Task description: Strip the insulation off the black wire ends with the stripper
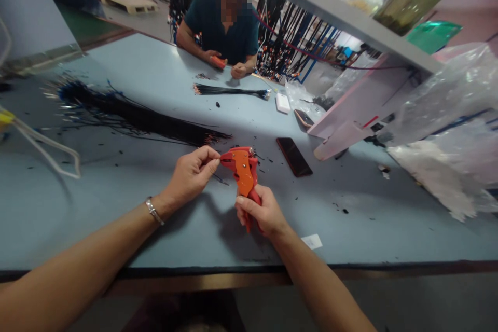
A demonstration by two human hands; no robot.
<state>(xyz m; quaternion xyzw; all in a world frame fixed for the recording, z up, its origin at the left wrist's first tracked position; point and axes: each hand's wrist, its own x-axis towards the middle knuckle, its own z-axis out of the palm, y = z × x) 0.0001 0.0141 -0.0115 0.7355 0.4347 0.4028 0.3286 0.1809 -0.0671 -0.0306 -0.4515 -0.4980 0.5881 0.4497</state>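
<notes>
Two hands of ours show in the head view, both over the blue table [350,233]. Our right hand [262,208] is wrapped around the handle of the red and orange tool [244,167], which is held up over the table in front of us. Our left hand [194,172] has its thumb and finger pinched together at the tool's nose; we cannot tell if a thin wire is between them. A shiny bracelet [154,210] is on our left wrist.

Just past our left hand is the end of the big bunch of black wires [143,116], which runs away to the left. A small bunch of wires [233,91] lies farther back. To the right of the tool lies a dark phone [294,156], and behind it are another phone [303,118] and a white box [282,103]. A white slip [312,241] is beside our right arm. Little black bits are scattered about.

Across the table, a person [220,26] holds an orange tool [218,62]. A long grey beam [342,15] slants across the upper right and blocks some of the back. Clear plastic bags [455,114] crowd the right side.
</notes>
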